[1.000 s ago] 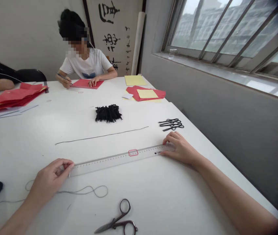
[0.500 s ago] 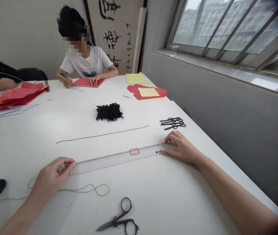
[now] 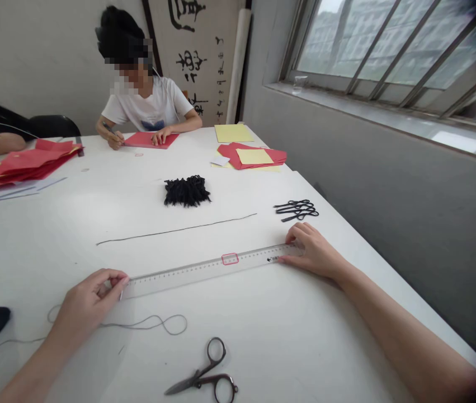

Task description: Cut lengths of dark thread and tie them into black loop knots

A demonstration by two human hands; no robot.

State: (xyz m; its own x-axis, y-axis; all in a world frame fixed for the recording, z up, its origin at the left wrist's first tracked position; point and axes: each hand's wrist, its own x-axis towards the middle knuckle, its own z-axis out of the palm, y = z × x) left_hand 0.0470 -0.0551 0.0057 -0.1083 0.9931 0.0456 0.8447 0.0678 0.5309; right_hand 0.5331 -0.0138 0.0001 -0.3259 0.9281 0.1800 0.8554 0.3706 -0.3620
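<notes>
A clear plastic ruler (image 3: 191, 274) lies slanted across the white table, its right end farther from me. My left hand (image 3: 90, 296) pinches its left end between thumb and fingers. At the other end, my right hand (image 3: 315, 252) grips the ruler with the thumb on the near edge and fingers on the far edge. A dark line runs along the ruler's far edge; I cannot tell whether it is a cord. Beyond the ruler lies a straight dark cord (image 3: 179, 229). A looped thin cord (image 3: 164, 324) passes under my left wrist. Scissors (image 3: 204, 376) rest nearby with blades nearly closed.
A bundle of black cords (image 3: 187, 191) and some folded black cords (image 3: 298, 209) lie farther back. Red and yellow papers (image 3: 252, 157) sit at the back right, more red paper (image 3: 32, 162) at left. Across the table (image 3: 263, 341), a person (image 3: 147, 106) writes on red paper.
My right hand has shifted very slightly along the ruler's right end. My left hand, the ruler, the cords and the scissors have stayed in place.
</notes>
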